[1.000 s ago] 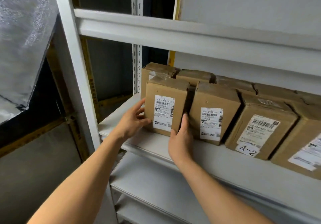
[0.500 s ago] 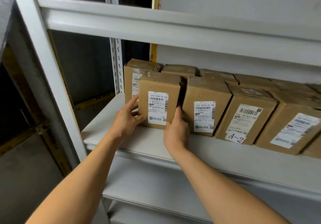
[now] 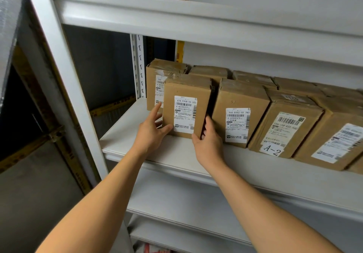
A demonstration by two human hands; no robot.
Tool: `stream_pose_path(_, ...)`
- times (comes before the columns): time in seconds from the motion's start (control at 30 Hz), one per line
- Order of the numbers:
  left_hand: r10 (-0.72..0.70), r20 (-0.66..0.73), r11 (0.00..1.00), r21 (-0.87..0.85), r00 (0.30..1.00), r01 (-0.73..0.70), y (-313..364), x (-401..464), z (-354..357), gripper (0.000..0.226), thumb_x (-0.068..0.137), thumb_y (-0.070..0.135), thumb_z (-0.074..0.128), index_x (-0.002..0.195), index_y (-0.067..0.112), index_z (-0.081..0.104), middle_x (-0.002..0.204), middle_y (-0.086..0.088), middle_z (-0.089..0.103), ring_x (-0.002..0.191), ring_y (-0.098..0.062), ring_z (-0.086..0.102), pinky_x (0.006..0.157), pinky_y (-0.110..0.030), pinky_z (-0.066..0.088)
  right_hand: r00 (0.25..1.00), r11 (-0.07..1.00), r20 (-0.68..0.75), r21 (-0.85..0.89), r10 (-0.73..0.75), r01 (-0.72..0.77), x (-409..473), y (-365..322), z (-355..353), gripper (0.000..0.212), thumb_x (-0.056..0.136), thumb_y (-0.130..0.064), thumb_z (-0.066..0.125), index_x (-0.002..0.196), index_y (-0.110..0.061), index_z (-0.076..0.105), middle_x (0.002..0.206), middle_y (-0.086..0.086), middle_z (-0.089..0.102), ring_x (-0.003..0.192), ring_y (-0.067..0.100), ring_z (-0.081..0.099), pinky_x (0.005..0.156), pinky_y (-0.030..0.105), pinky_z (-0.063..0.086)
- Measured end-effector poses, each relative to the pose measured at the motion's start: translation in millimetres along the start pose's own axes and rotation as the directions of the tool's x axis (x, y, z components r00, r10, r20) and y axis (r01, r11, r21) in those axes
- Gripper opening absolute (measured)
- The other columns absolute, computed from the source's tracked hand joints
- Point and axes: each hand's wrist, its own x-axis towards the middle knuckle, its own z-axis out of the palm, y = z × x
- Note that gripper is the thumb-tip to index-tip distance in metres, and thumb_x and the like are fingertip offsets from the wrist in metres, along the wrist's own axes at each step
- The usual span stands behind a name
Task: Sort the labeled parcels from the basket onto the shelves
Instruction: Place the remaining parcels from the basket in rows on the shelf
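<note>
1. The left hand [image 3: 151,133] has its fingers [image 3: 157,109] straight and spread, laid along the left side of a brown parcel [image 3: 186,105], with the thumb lying across the lower left corner of the parcel's front; they touch it without curling round it.
2. The right hand [image 3: 209,144] meets the same parcel at its lower right corner: the thumb lies on the front edge, and the other fingers [image 3: 207,122] reach, fairly straight, into the narrow gap on the parcel's right side. Their tips are hidden in that gap.
3. The parcel stands upright on the white shelf [image 3: 137,146], near its left end, its white barcode label [image 3: 185,114] facing outward.
4. Just behind it and a little to the left stands another labelled box [image 3: 157,80], partly covered by the parcel.
5. To the right, across the dark gap, is a second box [image 3: 239,113] with a similar label, then a tilted box bearing an "A-2" tag [image 3: 272,149], and a further box [image 3: 337,139] at the right edge.
6. More boxes form a back row behind these.
7. An upper shelf beam [image 3: 176,17] runs above, lower shelves [image 3: 186,203] below, and a white upright post [image 3: 62,80] stands at left.
</note>
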Motion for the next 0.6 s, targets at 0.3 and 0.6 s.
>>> stream_pose_path(0.3,0.082,-0.17,0.986,0.156,0.982,-0.055,50.1,-84.9,27.0,0.038,0.097,0.042,0.072,0.13,0.024,0.07,0.122,0.008,0.076,0.104,-0.004,0.07,0.087,-0.013,0.049,0.995,0.994,0.023,0.039,-0.099,0.099,-43.1,16.4,-78.3,0.051,0.102,-0.015,0.068,0.151,-0.024,0.055,0.146,-0.003,0.063,0.123,0.013,0.065,0.104,0.02,0.049)
stream_pose_path(0.6,0.301,0.2,0.918,0.204,0.932,-0.341,160.9,-157.8,205.0,0.045,0.095,0.035,0.076,0.138,0.023,0.067,0.127,0.005,0.074,0.109,-0.006,0.069,0.096,-0.023,0.055,0.979,0.975,-0.138,-0.182,-0.152,0.126,-112.3,95.6,-280.8,0.045,0.101,-0.019,0.071,0.145,-0.018,0.062,0.14,-0.002,0.068,0.125,0.016,0.064,0.107,0.029,0.052)
